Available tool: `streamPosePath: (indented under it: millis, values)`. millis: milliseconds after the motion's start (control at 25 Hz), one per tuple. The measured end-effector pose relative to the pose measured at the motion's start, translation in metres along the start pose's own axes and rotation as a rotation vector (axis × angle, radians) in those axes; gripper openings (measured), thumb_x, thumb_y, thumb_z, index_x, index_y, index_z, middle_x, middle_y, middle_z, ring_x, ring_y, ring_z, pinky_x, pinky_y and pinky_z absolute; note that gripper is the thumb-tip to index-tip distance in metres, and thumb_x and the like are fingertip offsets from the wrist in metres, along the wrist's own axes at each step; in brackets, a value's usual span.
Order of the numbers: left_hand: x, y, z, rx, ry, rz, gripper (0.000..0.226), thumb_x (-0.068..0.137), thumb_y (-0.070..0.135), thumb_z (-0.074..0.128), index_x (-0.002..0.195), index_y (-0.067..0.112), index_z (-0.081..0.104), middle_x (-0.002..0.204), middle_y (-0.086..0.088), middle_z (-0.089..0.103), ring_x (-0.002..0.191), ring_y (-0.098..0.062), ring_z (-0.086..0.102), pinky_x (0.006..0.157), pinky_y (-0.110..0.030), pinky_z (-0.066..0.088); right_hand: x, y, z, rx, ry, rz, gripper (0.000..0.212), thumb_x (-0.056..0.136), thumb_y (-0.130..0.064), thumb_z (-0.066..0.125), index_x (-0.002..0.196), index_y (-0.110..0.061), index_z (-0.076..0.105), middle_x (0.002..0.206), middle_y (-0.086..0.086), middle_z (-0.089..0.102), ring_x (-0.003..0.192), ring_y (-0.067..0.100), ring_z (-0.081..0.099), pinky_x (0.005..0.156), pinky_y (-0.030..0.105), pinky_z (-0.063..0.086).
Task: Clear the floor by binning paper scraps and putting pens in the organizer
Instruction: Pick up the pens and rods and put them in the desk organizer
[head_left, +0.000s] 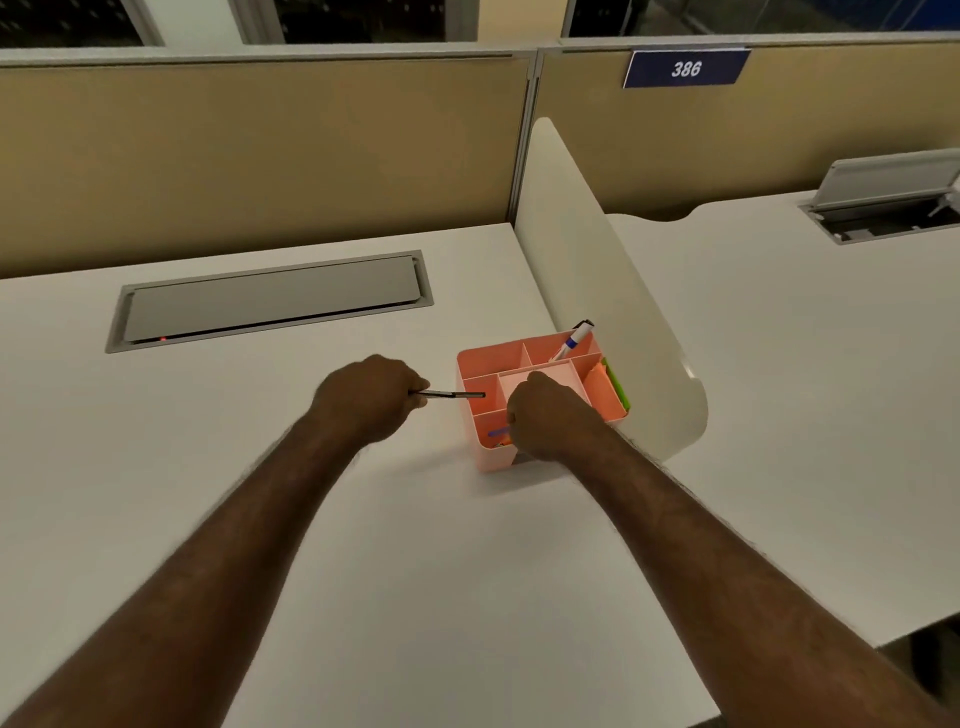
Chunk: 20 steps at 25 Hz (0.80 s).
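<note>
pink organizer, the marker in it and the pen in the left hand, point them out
pink organizer (470, 366): head view, bare left rim.
white marker (574, 340): head view, blue band on its barrel.
dark pen (454, 395): head view, mid-shaft, beyond the left hand (369, 397).

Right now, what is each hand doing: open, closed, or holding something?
Left hand: closed on a thin dark pen, tip at the organizer.
Right hand: closed over the organizer; what it holds cannot be told.
</note>
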<state>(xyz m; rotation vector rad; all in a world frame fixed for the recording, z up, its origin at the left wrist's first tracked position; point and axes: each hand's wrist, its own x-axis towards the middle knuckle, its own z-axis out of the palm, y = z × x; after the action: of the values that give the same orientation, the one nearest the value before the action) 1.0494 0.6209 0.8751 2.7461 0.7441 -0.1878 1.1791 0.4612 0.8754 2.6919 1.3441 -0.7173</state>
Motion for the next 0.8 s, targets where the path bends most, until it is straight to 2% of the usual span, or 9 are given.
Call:
streamPosePath:
  millis: [200,320,480,600,680,800]
  values:
    - [0.02,0.031,-0.01,0.23,0.02,0.051,0.027,0.085,0.036,0.062,0.107,0.022,0.069,0.105,-0.006,0.069,0.093,-0.027,0.064,0.068,-0.031,0.043,-0.005,0.003,0.008,0.17,0.152,0.041,0.026,0.084,-0.018,0.066,0.11,-0.011,0.065,0.111,0.01,0.068,0.097,0.026,0.063,0.095,0.038,0.047]
    - [0.027,0.048,-0.003,0.241,0.067,0.1,0.024,0.084,0.031,0.066,0.103,0.018,0.07,0.098,-0.007,0.071,0.085,-0.027,0.065,0.065,-0.03,0.044,-0.007,0.004,0.014,0.24,0.219,0.075,0.028,0.084,-0.023,0.067,0.111,-0.014,0.063,0.111,0.008,0.069,0.093,0.022,0.063,0.094,0.035,0.047]
    - [0.026,0.048,0.007,-0.091,0.15,0.148,0.038,0.082,0.019,0.069,0.118,0.016,0.061,0.111,-0.01,0.068,0.094,-0.026,0.063,0.076,-0.034,0.049,-0.015,0.005,0.018,0.442,0.308,0.137,0.051,0.078,-0.027,0.073,0.126,-0.02,0.054,0.124,0.005,0.063,0.105,0.023,0.062,0.097,0.038,0.047]
    - [0.016,0.045,0.018,-0.307,0.233,0.171,0.063,0.077,0.016,0.074,0.132,0.021,0.046,0.124,-0.01,0.059,0.1,-0.026,0.061,0.081,-0.036,0.052,-0.024,0.008,0.023,0.462,0.381,0.098,0.06,0.078,-0.03,0.073,0.131,-0.021,0.046,0.133,0.005,0.057,0.115,0.024,0.057,0.099,0.04,0.046]
    - [0.007,0.043,0.029,-0.303,0.25,0.142,0.079,0.074,0.023,0.077,0.14,0.025,0.033,0.139,-0.009,0.049,0.117,-0.028,0.054,0.091,-0.039,0.049,-0.034,0.009,0.032,0.375,0.454,0.051,0.068,0.077,-0.035,0.072,0.136,-0.02,0.041,0.14,0.006,0.051,0.126,0.027,0.049,0.106,0.043,0.04]
    - [-0.011,0.036,0.05,-0.215,0.27,0.088,0.09,0.076,0.04,0.073,0.146,0.027,0.019,0.153,-0.004,0.032,0.137,-0.026,0.035,0.107,-0.041,0.036,-0.052,0.012,0.051,0.255,0.567,-0.041,0.081,0.072,-0.044,0.074,0.14,-0.018,0.037,0.147,0.009,0.043,0.135,0.031,0.04,0.11,0.046,0.031]
